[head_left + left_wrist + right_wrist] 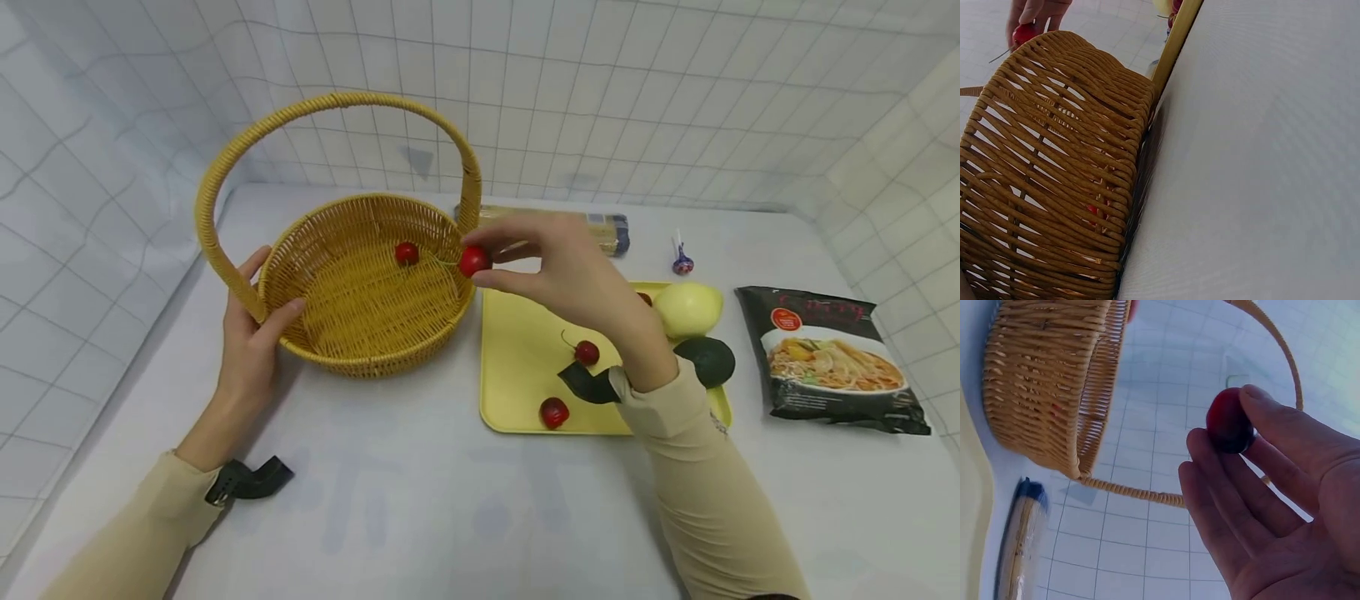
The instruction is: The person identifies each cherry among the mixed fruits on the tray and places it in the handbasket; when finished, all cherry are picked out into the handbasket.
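Note:
A wicker basket [375, 367] with a tall arched handle stands on the left of the table. My left hand [251, 350] grips its left rim, thumb inside and fingers outside. My right hand [558, 267] pinches a red cherry [474, 261] between thumb and fingers over the basket's right rim; a green stem points from it into the basket. In the right wrist view that cherry [1230, 420] looks dark red. Another cherry [407, 253] lies inside the basket. Two more, a stemmed cherry [587, 352] and a darker cherry [554, 412], lie on the yellow tray [517, 325].
On the tray's right side are a pale yellow lemon-like fruit [688, 309] and a dark green avocado-like fruit [707, 361]. A black noodle packet [832, 358] lies further right. Behind stand a wrapped lollipop [682, 263] and a long clear-wrapped pack [611, 233]. White tiled sheeting surrounds the table.

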A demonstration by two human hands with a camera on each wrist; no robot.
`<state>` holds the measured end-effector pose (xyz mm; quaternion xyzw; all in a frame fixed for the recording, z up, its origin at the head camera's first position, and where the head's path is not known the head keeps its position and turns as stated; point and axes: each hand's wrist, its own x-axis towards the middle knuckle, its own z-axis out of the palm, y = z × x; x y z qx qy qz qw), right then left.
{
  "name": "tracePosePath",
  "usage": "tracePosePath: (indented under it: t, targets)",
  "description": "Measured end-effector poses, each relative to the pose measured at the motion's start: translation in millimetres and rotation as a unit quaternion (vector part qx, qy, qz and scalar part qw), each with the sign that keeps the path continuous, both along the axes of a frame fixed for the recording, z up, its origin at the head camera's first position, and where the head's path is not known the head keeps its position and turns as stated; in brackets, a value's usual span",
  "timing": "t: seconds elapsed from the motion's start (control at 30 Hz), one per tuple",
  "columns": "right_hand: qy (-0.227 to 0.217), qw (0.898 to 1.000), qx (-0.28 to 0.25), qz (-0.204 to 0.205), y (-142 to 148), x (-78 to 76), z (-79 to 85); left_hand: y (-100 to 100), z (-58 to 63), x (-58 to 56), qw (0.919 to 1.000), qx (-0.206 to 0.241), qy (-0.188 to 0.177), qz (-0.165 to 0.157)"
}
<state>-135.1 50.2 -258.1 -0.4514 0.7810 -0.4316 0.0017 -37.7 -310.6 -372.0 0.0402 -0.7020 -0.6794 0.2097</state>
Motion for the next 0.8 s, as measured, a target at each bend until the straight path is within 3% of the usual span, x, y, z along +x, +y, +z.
tracePosePath:
  t: [0.37,0.67,0.8]
  targets:
    - [-0.020,0.999,0.035,0.033,-23.5,1.2,-26.8,1.0,2.0,-1.3,0.9999,0.010,0.012,-0.004]
    - [-0.025,0.997,0.064,-0.016,-13.7,-3.7,-24.8,0.1,0.7,-1.8,0.9999,0.008,0.011,-0.003]
    - [-0.023,0.998,0.056,-0.007,-10.0,-5.2,-24.0,0.6,0.0,-1.1,0.9999,0.006,0.009,0.002]
